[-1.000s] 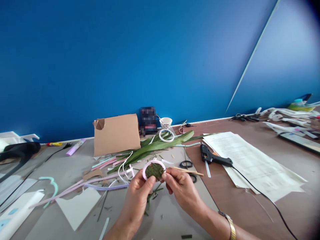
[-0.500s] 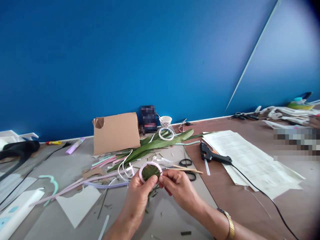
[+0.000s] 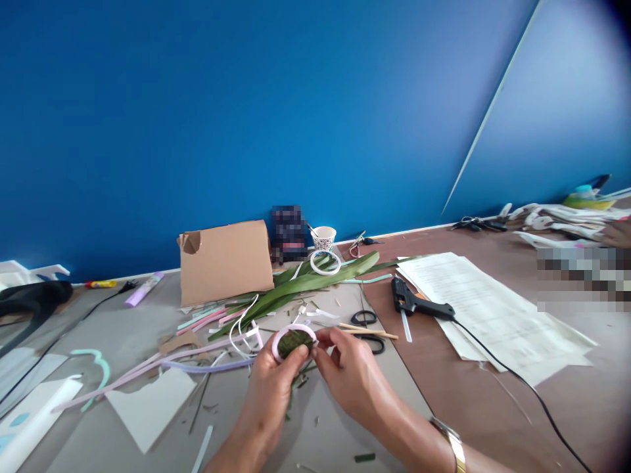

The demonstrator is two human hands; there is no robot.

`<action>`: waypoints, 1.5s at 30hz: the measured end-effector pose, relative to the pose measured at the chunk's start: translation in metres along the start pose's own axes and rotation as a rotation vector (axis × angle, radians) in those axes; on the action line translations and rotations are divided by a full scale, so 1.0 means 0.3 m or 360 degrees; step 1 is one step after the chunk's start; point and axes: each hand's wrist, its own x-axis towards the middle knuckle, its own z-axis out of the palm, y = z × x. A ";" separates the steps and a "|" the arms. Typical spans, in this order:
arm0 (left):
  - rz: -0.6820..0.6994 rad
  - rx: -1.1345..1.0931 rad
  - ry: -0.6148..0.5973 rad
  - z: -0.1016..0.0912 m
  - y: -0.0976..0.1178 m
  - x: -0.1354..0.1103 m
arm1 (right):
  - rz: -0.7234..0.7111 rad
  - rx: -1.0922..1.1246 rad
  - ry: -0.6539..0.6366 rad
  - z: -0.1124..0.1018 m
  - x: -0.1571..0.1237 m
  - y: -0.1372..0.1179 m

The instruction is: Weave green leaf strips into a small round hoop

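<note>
My left hand [image 3: 273,387] and my right hand [image 3: 348,374] together pinch a small white ring filled with woven green leaf strips [image 3: 292,340], held just above the table. The left thumb presses on the ring's lower left edge; the right fingers grip its right edge. Loose green leaf scraps [image 3: 300,380] hang or lie beneath it. Long green leaves [image 3: 315,281] lie on the table just beyond, with a second white ring [image 3: 325,263] resting on them.
A black glue gun [image 3: 419,303] with its cord lies on the right beside a stack of papers [image 3: 488,309]. Black scissors [image 3: 367,320] and wooden sticks lie near my right hand. A cardboard piece [image 3: 225,261], paper cup [image 3: 324,238] and pastel paper strips [image 3: 197,355] lie nearby.
Both hands have lowered the leaf-filled ring slightly toward the table and tilted it flatter. The view has drifted a little.
</note>
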 end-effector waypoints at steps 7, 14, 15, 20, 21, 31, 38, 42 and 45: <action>-0.0083 -0.0187 0.0002 -0.008 -0.014 0.008 | 0.0250 0.0241 -0.0165 0.007 0.010 -0.023; -0.0109 -0.0157 -0.0014 -0.006 -0.005 0.001 | 0.0283 0.0406 -0.0171 0.015 0.012 -0.021; -0.0116 -0.0165 -0.0028 -0.003 -0.001 0.001 | 0.0288 0.0442 -0.0177 0.015 0.014 -0.018; -0.0160 -0.0238 -0.0024 0.007 0.017 0.000 | 0.0319 0.0562 -0.0212 0.020 0.021 -0.002; -0.0154 -0.0225 -0.0026 0.006 0.017 -0.001 | 0.0309 0.0556 -0.0207 0.021 0.021 0.001; -0.0153 -0.0169 -0.0125 -0.005 0.016 0.001 | 0.0266 0.0556 -0.0235 0.000 0.017 -0.007; -0.0238 -0.0250 -0.0106 -0.014 0.031 0.003 | 0.0356 0.0640 -0.0206 -0.019 0.031 -0.007; -0.0294 -0.0168 -0.0109 -0.023 0.038 0.001 | 0.0356 0.0837 -0.0173 -0.039 0.038 -0.013; -0.0275 0.0014 -0.0168 -0.030 0.047 0.000 | 0.0282 0.0942 -0.0204 -0.063 0.048 -0.012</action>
